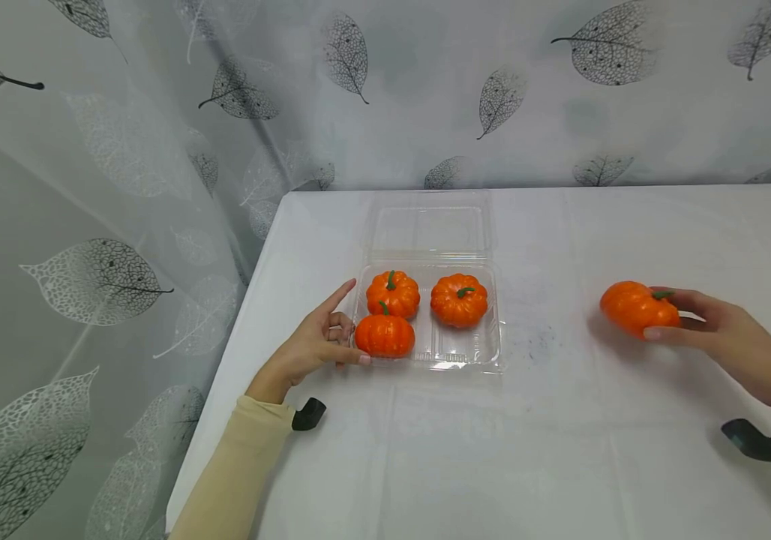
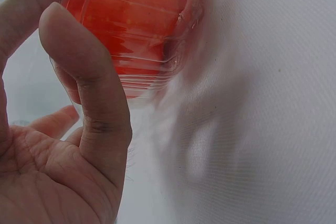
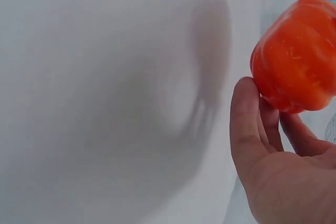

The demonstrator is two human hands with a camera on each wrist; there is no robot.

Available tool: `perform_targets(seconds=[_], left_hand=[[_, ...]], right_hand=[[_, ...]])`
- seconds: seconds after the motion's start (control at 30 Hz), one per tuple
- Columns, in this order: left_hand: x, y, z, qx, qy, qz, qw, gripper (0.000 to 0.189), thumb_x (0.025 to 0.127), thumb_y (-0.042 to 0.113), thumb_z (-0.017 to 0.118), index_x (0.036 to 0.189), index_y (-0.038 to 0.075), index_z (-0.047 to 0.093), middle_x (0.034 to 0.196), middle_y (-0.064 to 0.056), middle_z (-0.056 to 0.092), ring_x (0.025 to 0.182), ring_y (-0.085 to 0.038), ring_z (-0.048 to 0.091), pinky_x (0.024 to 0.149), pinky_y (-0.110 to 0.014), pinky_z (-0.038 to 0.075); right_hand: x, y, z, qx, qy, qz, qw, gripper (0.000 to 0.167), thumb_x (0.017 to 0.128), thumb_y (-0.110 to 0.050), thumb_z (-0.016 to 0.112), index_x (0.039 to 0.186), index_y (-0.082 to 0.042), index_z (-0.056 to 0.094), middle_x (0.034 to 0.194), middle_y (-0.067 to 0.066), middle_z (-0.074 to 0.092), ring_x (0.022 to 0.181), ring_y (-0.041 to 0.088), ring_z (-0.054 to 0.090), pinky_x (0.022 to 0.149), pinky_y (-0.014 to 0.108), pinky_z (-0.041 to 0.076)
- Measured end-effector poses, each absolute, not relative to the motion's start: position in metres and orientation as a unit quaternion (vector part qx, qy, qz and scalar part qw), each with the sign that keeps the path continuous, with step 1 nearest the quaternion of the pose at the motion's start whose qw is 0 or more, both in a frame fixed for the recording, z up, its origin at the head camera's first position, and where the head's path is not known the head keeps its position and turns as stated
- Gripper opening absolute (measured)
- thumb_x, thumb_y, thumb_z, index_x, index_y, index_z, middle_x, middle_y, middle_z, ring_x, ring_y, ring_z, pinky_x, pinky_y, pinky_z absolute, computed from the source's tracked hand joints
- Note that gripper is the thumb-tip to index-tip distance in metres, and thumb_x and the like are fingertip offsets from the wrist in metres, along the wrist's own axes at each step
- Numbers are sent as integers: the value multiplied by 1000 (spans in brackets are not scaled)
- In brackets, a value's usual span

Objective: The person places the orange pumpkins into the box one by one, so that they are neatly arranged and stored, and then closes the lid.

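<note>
My right hand point(image 1: 703, 322) grips a small orange toy pumpkin point(image 1: 631, 307) with a green stem, off to the right. In the right wrist view the pumpkin point(image 3: 296, 56) sits at the fingertips above the white table. My left hand point(image 1: 314, 341) holds the front left corner of a clear plastic clamshell container point(image 1: 483, 346), thumb at the front, index finger stretched along the left side. Inside are three more pumpkins: one at the back left point(image 1: 395, 295), one at the front left point(image 1: 384, 337) and one on the right point(image 1: 456, 304). The left wrist view shows the thumb close against the ribbed wall.
The container's lid point(image 1: 429, 225) lies folded back flat behind it, towards the table's far edge. A white cloth point(image 1: 493, 457) covers the table. Leaf-patterned curtains point(image 1: 419, 90) hang behind and to the left.
</note>
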State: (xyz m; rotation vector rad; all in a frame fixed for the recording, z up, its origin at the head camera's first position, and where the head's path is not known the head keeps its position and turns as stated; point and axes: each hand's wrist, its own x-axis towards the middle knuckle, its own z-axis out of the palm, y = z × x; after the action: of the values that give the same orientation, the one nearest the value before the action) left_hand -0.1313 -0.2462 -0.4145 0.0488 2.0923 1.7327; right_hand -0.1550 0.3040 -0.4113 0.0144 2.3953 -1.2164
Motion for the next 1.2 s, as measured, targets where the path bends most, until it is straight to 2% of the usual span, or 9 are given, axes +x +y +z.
perform_targets(seconds=[0.13, 0.23, 0.3, 0.37, 0.43, 0.63, 0.87, 1.0, 1.2], left_hand=[[-132, -246, -415, 20, 753, 623, 211, 120, 70, -6, 89, 162, 33, 23, 91, -9, 44, 66, -17, 46, 54, -30, 53], [-132, -247, -415, 21, 753, 623, 211, 120, 70, -6, 89, 162, 32, 23, 91, -9, 45, 66, -17, 46, 54, -30, 53], [-132, -246, -415, 21, 753, 623, 211, 120, 70, -6, 89, 162, 32, 23, 91, -9, 45, 65, -17, 46, 54, -30, 53], [-132, -246, -415, 21, 753, 623, 211, 120, 70, -6, 89, 162, 32, 23, 91, -10, 45, 65, -17, 46, 54, -30, 54], [-132, -246, -415, 20, 752, 624, 211, 120, 70, -6, 89, 162, 32, 23, 91, -10, 45, 65, -17, 46, 54, -30, 54], [-132, -247, -417, 18, 749, 628, 211, 120, 70, -7, 89, 162, 33, 23, 91, -10, 45, 65, -17, 46, 54, -30, 54], [-132, -248, -418, 20, 745, 632, 211, 119, 71, -9, 88, 162, 33, 24, 90, -10, 44, 64, -17, 46, 54, -29, 54], [-133, -247, -418, 22, 743, 635, 211, 118, 71, -9, 88, 162, 33, 24, 90, -10, 44, 64, -16, 46, 54, -29, 54], [-133, -247, -419, 20, 743, 635, 210, 119, 70, -8, 88, 162, 33, 24, 90, -10, 45, 64, -16, 46, 54, -29, 54]], right_hand=[[-152, 288, -408, -24, 858, -451, 245, 80, 104, -34, 60, 159, 3, 15, 159, 32, 16, 138, 56, 20, 103, 77, 23], [-148, 280, -407, -59, 851, -460, 246, 70, 104, -28, 60, 157, 0, 24, 156, 13, 33, 140, 29, 38, 108, 49, 42], [-145, 273, -406, -85, 839, -478, 246, 62, 104, -22, 60, 154, -2, 31, 149, -2, 43, 130, 9, 48, 98, 29, 49], [-142, 265, -405, -109, 821, -503, 247, 55, 103, -16, 60, 151, -4, 36, 142, -13, 49, 120, -4, 53, 87, 16, 48], [-140, 256, -401, -127, 799, -529, 255, 53, 102, -11, 60, 149, -3, 39, 140, -14, 53, 118, -2, 57, 88, 19, 50], [-137, 229, -389, -155, 763, -559, 284, 53, 99, -8, 61, 147, 1, 41, 138, 1, 59, 118, 9, 62, 90, 27, 54], [-139, 200, -381, -144, 755, -563, 304, 60, 98, -14, 63, 148, 7, 37, 139, 20, 55, 114, 11, 64, 90, 25, 53], [-140, 188, -376, -150, 743, -576, 306, 58, 100, -15, 61, 148, 8, 37, 138, 19, 56, 114, 15, 63, 92, 25, 52], [-143, 177, -371, -178, 712, -609, 302, 45, 103, -16, 52, 143, 5, 46, 130, 16, 60, 112, 30, 59, 94, 33, 52]])
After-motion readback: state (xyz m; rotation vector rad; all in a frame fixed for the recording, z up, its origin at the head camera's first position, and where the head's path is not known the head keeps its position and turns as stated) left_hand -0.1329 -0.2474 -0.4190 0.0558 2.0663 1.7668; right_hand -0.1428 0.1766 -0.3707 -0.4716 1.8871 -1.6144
